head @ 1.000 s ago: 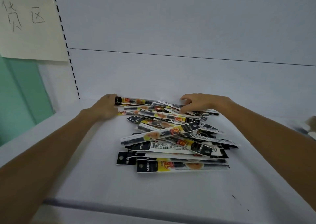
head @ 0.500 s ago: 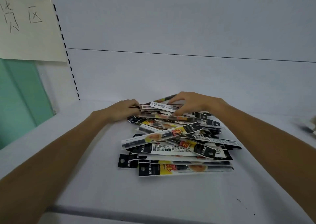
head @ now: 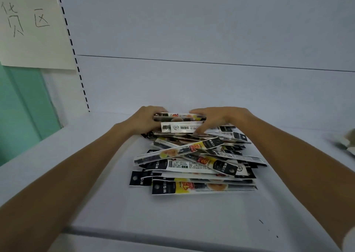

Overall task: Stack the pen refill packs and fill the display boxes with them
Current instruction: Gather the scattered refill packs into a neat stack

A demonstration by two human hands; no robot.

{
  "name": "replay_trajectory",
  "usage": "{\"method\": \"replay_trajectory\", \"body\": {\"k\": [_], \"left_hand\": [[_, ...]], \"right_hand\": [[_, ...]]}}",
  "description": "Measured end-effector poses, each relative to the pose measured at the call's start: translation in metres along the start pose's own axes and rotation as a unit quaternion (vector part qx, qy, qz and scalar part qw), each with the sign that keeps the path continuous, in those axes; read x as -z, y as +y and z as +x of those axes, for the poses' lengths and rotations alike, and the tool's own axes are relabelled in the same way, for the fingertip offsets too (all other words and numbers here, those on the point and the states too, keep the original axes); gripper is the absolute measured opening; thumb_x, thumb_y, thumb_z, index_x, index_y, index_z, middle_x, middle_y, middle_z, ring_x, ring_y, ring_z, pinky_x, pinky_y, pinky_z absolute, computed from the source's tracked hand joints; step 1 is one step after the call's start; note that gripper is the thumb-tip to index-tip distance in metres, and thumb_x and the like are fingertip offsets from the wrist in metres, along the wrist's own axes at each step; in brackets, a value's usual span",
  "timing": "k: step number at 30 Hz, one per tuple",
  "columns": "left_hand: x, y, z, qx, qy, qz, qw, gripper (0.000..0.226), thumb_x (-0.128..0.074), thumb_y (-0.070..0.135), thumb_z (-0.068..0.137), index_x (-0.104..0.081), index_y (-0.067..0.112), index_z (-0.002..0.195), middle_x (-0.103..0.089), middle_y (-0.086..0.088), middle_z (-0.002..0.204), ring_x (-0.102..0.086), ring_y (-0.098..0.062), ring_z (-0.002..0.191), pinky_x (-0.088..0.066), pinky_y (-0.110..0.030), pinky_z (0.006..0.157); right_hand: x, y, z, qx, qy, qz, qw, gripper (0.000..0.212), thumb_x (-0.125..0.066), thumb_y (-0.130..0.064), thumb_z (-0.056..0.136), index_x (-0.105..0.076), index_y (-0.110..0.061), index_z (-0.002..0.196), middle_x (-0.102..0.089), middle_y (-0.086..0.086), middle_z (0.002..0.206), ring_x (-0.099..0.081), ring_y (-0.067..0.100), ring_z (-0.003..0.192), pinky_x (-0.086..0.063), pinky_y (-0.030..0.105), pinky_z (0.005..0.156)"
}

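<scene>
Left fingers: the left fingers curl over the top of the left end of the gathered packs and grasp it.
Right fingers: the right fingers curl round the right end of the same gathered packs; one finger points down onto the pack below.
Left hand: the left hand is at the far left corner of the pile, with the forearm running back to the near left.
Right hand: the right hand is at the far side of the pile, with the forearm running back to the near right.
Gathered packs: a few refill packs held together between the two hands. They stand on their long edges at the far end of the pile and run left to right.
Pile: the loose pile of pen refill packs lies in the middle of the shelf. The packs overlap at mixed angles, most of them running left to right.
Shelf: the white shelf carries the pile, with the white back panel behind it.
Far left: a paper sign with handwritten characters hangs beside a slotted upright. A green wall is below the sign.
Right edge: a blurred object that I cannot identify.
</scene>
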State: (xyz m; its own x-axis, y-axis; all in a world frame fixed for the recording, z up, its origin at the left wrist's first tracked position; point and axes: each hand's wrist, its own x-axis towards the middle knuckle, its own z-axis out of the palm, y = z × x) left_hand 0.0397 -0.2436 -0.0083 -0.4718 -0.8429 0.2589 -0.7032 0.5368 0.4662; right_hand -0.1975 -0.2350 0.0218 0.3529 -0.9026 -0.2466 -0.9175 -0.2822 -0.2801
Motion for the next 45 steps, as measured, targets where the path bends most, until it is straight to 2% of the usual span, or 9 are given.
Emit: {"method": "replay_trajectory", "body": {"k": [6, 13, 17, 20, 27, 34, 39, 42, 45], "left_hand": [[0.017, 0.005, -0.009, 0.125, 0.011, -0.169, 0.977, 0.047, -0.056, 0.041, 0.089, -0.046, 0.023, 0.131, -0.047, 0.006, 0.124, -0.043, -0.011, 0.112, -0.035, -0.027, 0.086], [0.008, -0.006, -0.026, 0.206, -0.008, -0.136, 0.969, 0.045, -0.027, 0.044, 0.099, -0.042, 0.018, 0.132, -0.043, -0.003, 0.138, -0.041, -0.015, 0.112, -0.027, -0.029, 0.091], [0.010, -0.001, -0.031, 0.188, 0.045, -0.161, 0.968, 0.045, -0.030, 0.042, 0.099, -0.037, 0.022, 0.138, -0.038, 0.001, 0.144, -0.037, -0.018, 0.128, -0.029, -0.029, 0.099], [0.013, 0.000, -0.034, 0.189, 0.135, -0.151, 0.961, 0.045, -0.030, 0.039, 0.100, -0.033, 0.022, 0.141, -0.036, -0.003, 0.146, -0.033, -0.022, 0.133, -0.026, -0.029, 0.097], [0.020, -0.003, -0.032, 0.344, 0.201, -0.261, 0.879, 0.064, -0.018, 0.051, 0.098, -0.029, 0.007, 0.144, -0.034, -0.014, 0.147, -0.035, -0.031, 0.133, -0.025, -0.042, 0.111], [0.038, 0.025, -0.055, 0.212, 0.246, -0.581, 0.746, 0.068, -0.016, 0.060, 0.094, -0.042, 0.011, 0.134, -0.048, -0.016, 0.132, -0.049, -0.033, 0.117, -0.040, -0.046, 0.096], [0.033, 0.047, -0.068, 0.239, 0.170, -0.477, 0.828, 0.060, -0.022, 0.058, 0.095, -0.062, 0.014, 0.097, -0.069, -0.008, 0.088, -0.066, -0.020, 0.082, -0.052, -0.031, 0.071], [0.018, 0.054, -0.071, 0.272, 0.138, -0.407, 0.861, 0.062, -0.029, 0.062, 0.091, -0.047, 0.018, 0.131, -0.051, -0.011, 0.135, -0.048, -0.029, 0.124, -0.035, -0.046, 0.106], [0.008, 0.065, -0.073, 0.265, 0.140, -0.321, 0.898, 0.055, -0.029, 0.053, 0.096, -0.043, 0.018, 0.136, -0.035, -0.009, 0.148, -0.034, -0.028, 0.133, -0.024, -0.040, 0.109]], "right_hand": [[0.002, 0.011, 0.007, -0.044, 0.080, -0.031, 0.995, 0.056, -0.071, -0.045, 0.073, -0.055, -0.017, 0.119, -0.059, -0.002, 0.113, -0.053, 0.020, 0.103, -0.042, 0.036, 0.089], [-0.001, 0.002, 0.004, -0.003, 0.100, -0.041, 0.994, 0.042, -0.071, -0.029, 0.074, -0.047, -0.021, 0.108, -0.056, 0.002, 0.107, -0.053, 0.020, 0.095, -0.044, 0.032, 0.079], [-0.001, -0.001, -0.004, 0.008, 0.156, -0.024, 0.987, 0.043, -0.074, -0.025, 0.072, -0.053, -0.015, 0.108, -0.058, 0.008, 0.116, -0.053, 0.023, 0.097, -0.044, 0.036, 0.083], [0.005, -0.002, -0.015, 0.000, 0.200, -0.033, 0.979, 0.071, -0.073, -0.028, 0.074, -0.041, -0.013, 0.136, -0.044, 0.008, 0.140, -0.043, 0.025, 0.123, -0.038, 0.038, 0.102], [0.029, -0.028, -0.061, 0.056, 0.280, 0.019, 0.958, 0.053, -0.072, -0.015, 0.074, -0.053, -0.008, 0.123, -0.057, 0.009, 0.116, -0.053, 0.021, 0.095, -0.045, 0.033, 0.086], [0.024, -0.053, -0.083, 0.098, 0.187, -0.013, 0.977, 0.037, -0.074, -0.017, 0.072, -0.057, -0.011, 0.105, -0.061, 0.004, 0.096, -0.056, 0.015, 0.078, -0.044, 0.019, 0.064], [0.001, -0.056, -0.082, 0.082, 0.093, -0.034, 0.992, 0.041, -0.071, -0.028, 0.077, -0.054, -0.013, 0.111, -0.061, 0.002, 0.099, -0.056, 0.016, 0.083, -0.045, 0.026, 0.075], [-0.010, -0.055, -0.083, 0.044, 0.057, -0.038, 0.997, 0.060, -0.066, -0.048, 0.077, -0.047, -0.020, 0.126, -0.055, -0.002, 0.118, -0.052, 0.019, 0.108, -0.042, 0.032, 0.090], [-0.013, -0.053, -0.090, 0.033, 0.067, -0.012, 0.997, 0.084, -0.063, -0.060, 0.075, -0.031, -0.021, 0.142, -0.036, -0.003, 0.146, -0.036, 0.019, 0.131, -0.031, 0.035, 0.104]]}}
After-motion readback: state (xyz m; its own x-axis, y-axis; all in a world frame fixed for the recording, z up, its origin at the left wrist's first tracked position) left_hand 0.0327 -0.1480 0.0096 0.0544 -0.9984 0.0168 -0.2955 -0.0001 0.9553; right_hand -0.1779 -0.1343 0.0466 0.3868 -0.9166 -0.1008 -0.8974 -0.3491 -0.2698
